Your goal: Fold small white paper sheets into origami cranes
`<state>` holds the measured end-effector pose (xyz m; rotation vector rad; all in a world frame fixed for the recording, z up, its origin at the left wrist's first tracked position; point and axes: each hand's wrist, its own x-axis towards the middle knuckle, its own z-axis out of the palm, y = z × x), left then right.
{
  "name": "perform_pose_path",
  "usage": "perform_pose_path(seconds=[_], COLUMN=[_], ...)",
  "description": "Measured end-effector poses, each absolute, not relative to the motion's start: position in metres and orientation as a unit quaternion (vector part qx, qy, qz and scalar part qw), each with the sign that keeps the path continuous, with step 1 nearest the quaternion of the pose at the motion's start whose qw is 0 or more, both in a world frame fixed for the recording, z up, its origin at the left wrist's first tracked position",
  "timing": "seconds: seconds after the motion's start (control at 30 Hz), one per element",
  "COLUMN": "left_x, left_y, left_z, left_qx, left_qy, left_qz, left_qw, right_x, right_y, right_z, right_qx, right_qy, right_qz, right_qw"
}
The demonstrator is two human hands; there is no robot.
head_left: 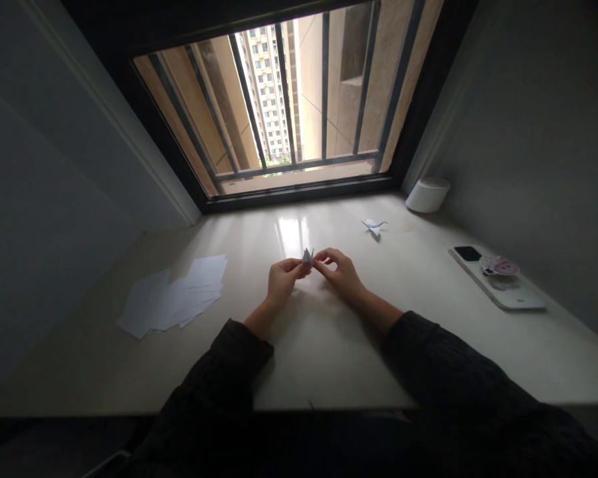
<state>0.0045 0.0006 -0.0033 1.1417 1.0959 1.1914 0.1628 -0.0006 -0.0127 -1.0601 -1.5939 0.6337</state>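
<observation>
A small folded paper piece [307, 257], pale with pointed tips like a paper crane, is held up between my two hands over the middle of the white sill. My left hand [283, 279] pinches its lower left side between thumb and fingers. On the other side, my right hand [339, 271] has thumb and fingertips closed at the piece's right edge, by a thin upright point. The fingers hide its lower part. Farther back to the right, a finished-looking paper crane [373, 228] rests on the surface with its wings spread.
Several loose white paper sheets [174, 299] lie overlapping at the left. A phone [498, 279] with a round grip on its back lies at the right. Near the window's right corner stands a white cylinder [427, 194]. The barred window [299, 182] closes off the back.
</observation>
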Motion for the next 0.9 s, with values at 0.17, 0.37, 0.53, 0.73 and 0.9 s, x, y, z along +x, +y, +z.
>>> perform_pose_path(seconds=[0.17, 0.37, 0.53, 0.73, 0.9], left_x=[0.005, 0.008, 0.015, 0.021, 0.016], left_y=[0.000, -0.003, -0.007, -0.010, -0.008], left_z=[-0.003, 0.000, 0.001, -0.001, -0.001], left_qx=[0.475, 0.455, 0.386, 0.340, 0.441], left_qy=[0.464, 0.462, 0.462, 0.458, 0.451], left_qz=[0.512, 0.501, 0.517, 0.556, 0.537], left_qw=[0.544, 0.573, 0.608, 0.604, 0.559], right_x=[0.162, 0.159, 0.155, 0.151, 0.156], right_y=[0.004, 0.001, -0.002, -0.003, -0.003], right_z=[-0.020, -0.020, -0.018, -0.017, -0.014], right_qx=[-0.446, -0.450, -0.463, -0.461, -0.459], right_qy=[-0.678, -0.701, -0.688, -0.662, -0.679], right_qz=[0.290, 0.212, 0.196, 0.211, 0.199], right_qw=[0.507, 0.510, 0.522, 0.553, 0.538])
